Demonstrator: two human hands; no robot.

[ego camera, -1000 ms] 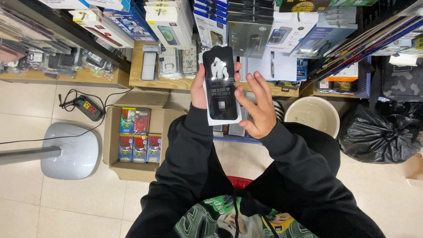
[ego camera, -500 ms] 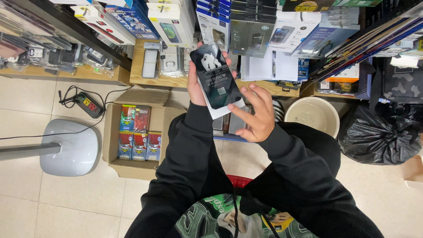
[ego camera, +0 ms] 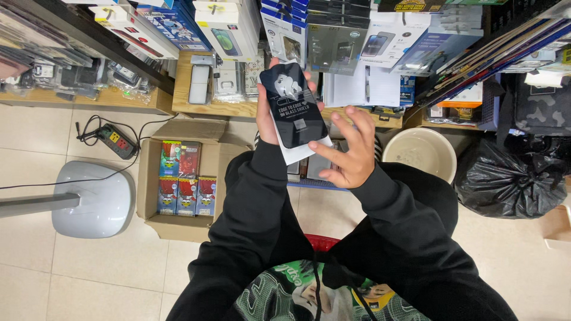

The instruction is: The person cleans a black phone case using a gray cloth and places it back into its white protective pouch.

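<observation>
My left hand holds a flat black package with white backing, tilted slightly left, in front of the shelf. Its fingers wrap the package's left edge and top. My right hand is just below and right of the package, fingers spread, fingertips near its lower right corner; I cannot tell whether they touch it. Both arms wear black sleeves.
Wooden shelves carry many boxed phone accessories. An open cardboard box of colourful packs sits on the tiled floor at left, beside a grey stand base and a power strip. A beige bucket and black rubbish bag lie to the right.
The package has tilted left and moved up towards the shelf. My right hand has come off its right edge and now sits lower, fingers spread.
</observation>
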